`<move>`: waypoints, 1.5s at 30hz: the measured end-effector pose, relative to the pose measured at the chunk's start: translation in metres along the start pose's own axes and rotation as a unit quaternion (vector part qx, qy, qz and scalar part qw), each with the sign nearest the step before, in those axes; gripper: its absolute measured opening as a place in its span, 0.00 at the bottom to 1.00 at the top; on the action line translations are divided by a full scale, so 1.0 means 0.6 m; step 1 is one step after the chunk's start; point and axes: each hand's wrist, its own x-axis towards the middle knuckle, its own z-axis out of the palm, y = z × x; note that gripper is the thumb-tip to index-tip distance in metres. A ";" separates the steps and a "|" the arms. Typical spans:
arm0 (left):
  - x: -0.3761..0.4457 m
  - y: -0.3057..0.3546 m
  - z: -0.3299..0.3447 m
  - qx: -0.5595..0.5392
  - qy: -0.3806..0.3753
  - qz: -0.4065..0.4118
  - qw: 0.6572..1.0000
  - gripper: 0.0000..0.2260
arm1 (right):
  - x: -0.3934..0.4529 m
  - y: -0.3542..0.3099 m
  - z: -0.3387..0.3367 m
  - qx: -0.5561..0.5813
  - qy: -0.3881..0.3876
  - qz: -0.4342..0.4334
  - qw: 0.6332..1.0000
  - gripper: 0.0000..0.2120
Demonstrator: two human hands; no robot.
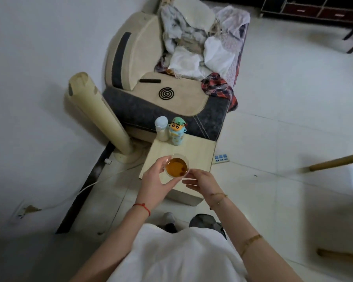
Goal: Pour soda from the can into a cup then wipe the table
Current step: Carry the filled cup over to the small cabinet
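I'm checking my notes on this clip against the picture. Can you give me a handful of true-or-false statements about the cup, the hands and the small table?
1. The cup holds an amber drink. True.
2. The left hand grips the cup. True.
3. The right hand holds a soda can. False: no can shows; its fingers are at the cup's side.
4. Two bottles stand at the far edge of the table. True.
5. A cloth lies on the table. False: only the bottles stand there; the cup is held above it.
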 end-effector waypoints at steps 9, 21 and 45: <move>0.078 -0.048 0.006 -0.012 -0.073 -0.004 0.997 0.29 | 0.052 -0.001 0.017 0.006 0.064 0.018 0.998 0.14; 0.181 -0.106 0.074 -0.031 -0.103 -0.031 0.994 0.29 | 0.172 0.012 -0.018 -0.023 0.098 0.031 0.994 0.13; 0.324 -0.432 0.307 -0.074 -0.129 -0.112 0.982 0.28 | 0.507 0.247 -0.085 -0.011 0.131 0.079 0.988 0.15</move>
